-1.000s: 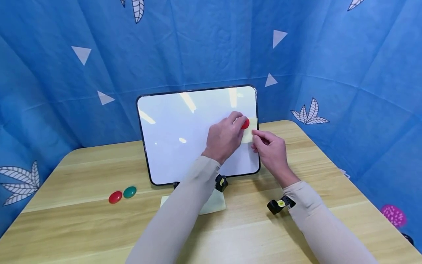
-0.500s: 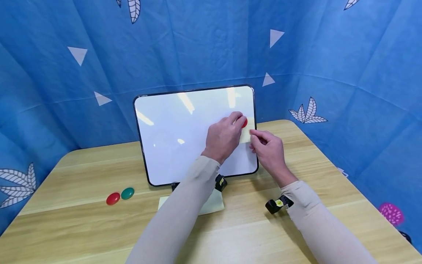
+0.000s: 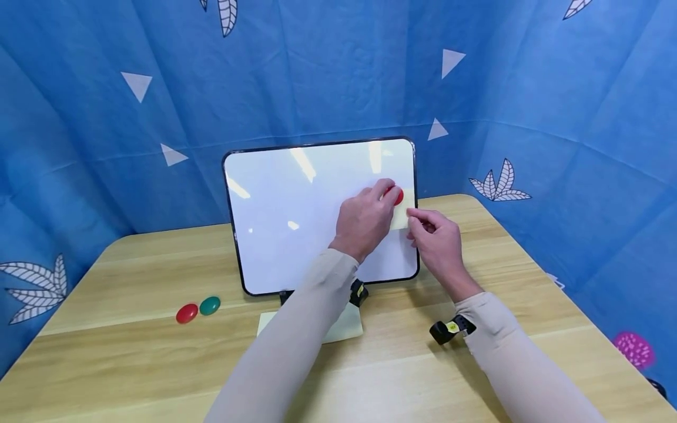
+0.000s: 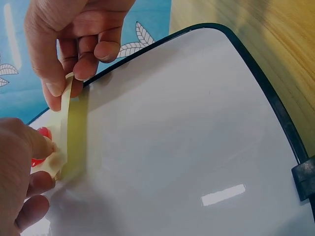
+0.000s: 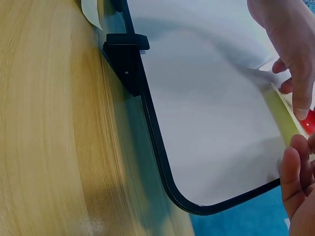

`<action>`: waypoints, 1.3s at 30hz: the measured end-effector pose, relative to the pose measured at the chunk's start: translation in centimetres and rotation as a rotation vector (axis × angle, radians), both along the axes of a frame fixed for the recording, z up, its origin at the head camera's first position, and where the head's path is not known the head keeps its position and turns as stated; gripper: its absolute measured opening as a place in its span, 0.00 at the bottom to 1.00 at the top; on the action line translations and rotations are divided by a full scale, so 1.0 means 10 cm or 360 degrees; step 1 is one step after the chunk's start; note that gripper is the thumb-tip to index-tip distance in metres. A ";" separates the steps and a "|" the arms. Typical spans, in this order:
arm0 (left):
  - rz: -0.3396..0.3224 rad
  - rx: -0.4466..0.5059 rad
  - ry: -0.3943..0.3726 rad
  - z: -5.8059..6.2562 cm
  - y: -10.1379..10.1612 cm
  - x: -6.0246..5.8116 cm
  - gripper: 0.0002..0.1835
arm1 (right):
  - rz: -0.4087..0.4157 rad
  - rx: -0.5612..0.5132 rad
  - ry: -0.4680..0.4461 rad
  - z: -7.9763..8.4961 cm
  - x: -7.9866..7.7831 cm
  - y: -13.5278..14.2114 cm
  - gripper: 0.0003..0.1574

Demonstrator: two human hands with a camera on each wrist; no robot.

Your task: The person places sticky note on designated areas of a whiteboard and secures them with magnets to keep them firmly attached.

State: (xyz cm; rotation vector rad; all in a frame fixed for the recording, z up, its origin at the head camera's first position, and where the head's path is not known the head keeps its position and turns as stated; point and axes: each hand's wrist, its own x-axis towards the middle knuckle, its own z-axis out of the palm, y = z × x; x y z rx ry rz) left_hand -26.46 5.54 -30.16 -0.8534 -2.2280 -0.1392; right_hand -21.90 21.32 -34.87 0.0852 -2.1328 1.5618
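A whiteboard [image 3: 285, 217] with a black frame stands tilted on the table. Near its right edge, a pale yellow paper sheet [image 3: 400, 218] lies against it, its lower edge lifted off the surface in the left wrist view [image 4: 66, 128]. My left hand [image 3: 365, 222] grips a round red magnet [image 3: 399, 197] at the sheet, partly covering it. My right hand [image 3: 438, 238] pinches the sheet's lower right edge between thumb and forefinger. In the right wrist view, the magnet [image 5: 309, 122] shows beside the left hand's fingertip.
A red magnet [image 3: 187, 314] and a green magnet [image 3: 210, 305] lie together on the table [image 3: 132, 358] at left. Another pale yellow sheet [image 3: 344, 325] lies before the board, partly behind my left forearm. Black feet [image 5: 125, 59] support the board. A blue curtain [image 3: 338, 70] hangs behind.
The view shifts slightly with the head. Both hands stay at the yellow sheet; a little more of the red magnet shows between the left fingers now.
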 end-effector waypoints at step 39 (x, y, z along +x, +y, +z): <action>-0.0333 0.0037 -0.0054 -0.39 -0.54 0.42 0.08 | -0.0115 -0.0055 0.0020 -0.06 0.01 -0.10 0.08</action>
